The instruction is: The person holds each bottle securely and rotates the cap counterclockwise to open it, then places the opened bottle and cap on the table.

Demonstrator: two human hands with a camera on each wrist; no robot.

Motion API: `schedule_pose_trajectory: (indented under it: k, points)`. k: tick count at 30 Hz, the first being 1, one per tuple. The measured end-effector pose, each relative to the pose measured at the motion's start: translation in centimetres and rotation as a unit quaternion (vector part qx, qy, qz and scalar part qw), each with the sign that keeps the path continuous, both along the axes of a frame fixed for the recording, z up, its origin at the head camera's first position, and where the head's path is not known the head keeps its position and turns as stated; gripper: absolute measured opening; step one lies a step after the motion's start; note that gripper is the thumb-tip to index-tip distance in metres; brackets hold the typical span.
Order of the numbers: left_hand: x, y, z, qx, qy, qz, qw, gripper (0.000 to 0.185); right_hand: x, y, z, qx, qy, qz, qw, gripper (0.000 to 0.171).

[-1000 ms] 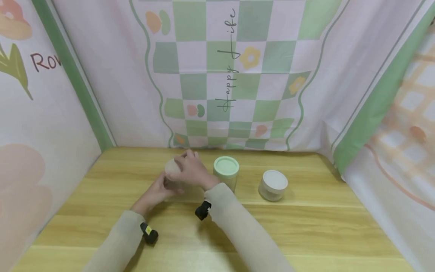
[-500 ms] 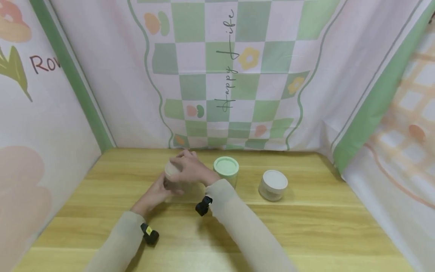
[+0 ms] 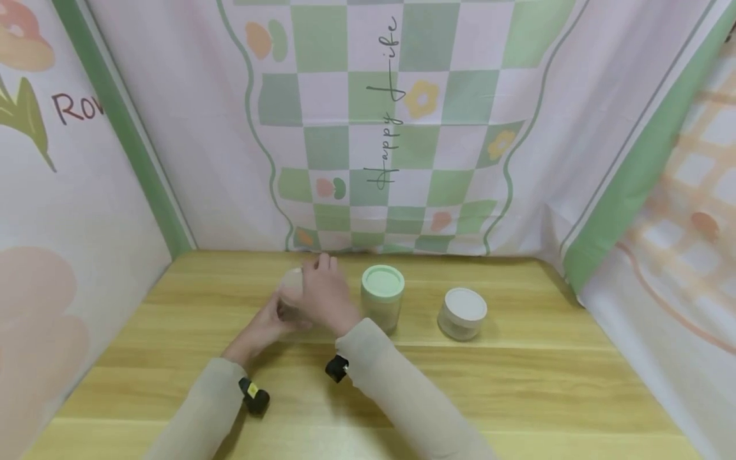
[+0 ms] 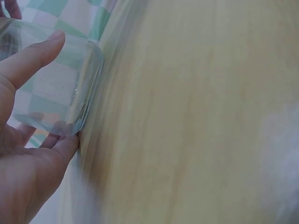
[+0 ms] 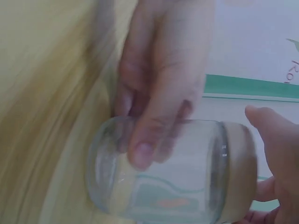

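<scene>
While both hands — left hand (image 3: 261, 326), right hand (image 3: 324, 294) — grip one glass jar (image 5: 163, 170), two lidded jars (image 3: 382, 297) stand beside.

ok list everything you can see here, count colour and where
clear glass jar with beige lid: 1, see-through with a beige lid, standing on the table left of centre, held between both hands
jar with green lid: 1, clear body, pale green lid, mid table, just right of the hands
jar with white lid: 1, clear body, white lid, furthest right of the three jars
wooden table: 1, light yellow wood grain
printed backdrop cloth: pink with green and white checks and flowers, behind and to both sides
wrist cameras: 2, black, one on each sleeve
left hand: 1, grips the jar body
right hand: 1, at the lid, fingers over it
</scene>
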State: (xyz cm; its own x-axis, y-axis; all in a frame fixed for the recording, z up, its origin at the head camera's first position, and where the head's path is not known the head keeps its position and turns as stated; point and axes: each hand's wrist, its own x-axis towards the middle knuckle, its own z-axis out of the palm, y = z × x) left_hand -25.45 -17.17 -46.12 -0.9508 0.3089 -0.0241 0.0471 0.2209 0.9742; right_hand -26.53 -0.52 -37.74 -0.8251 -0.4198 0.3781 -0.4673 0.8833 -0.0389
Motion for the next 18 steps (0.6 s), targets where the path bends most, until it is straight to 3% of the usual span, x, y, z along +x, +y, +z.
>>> schedule_pose_trajectory:
  k: [4, 11, 18]
  points:
    - [0.1, -0.1, 0.0, -0.011, 0.004, 0.010, 0.9999, 0.090, 0.3, -0.4, -0.7, 0.025, 0.042, -0.009, 0.999, 0.075]
    - [0.2, -0.1, 0.1, -0.014, 0.000, 0.021, 0.9997, 0.072, 0.1, -0.4, -1.2, -0.010, 0.013, -0.004, 1.000, 0.077]
    - [0.4, 0.0, 0.1, -0.002, -0.011, 0.011, 0.9999, 0.092, -0.7, 0.5, -1.5, -0.094, -0.051, 0.051, 0.993, 0.075]
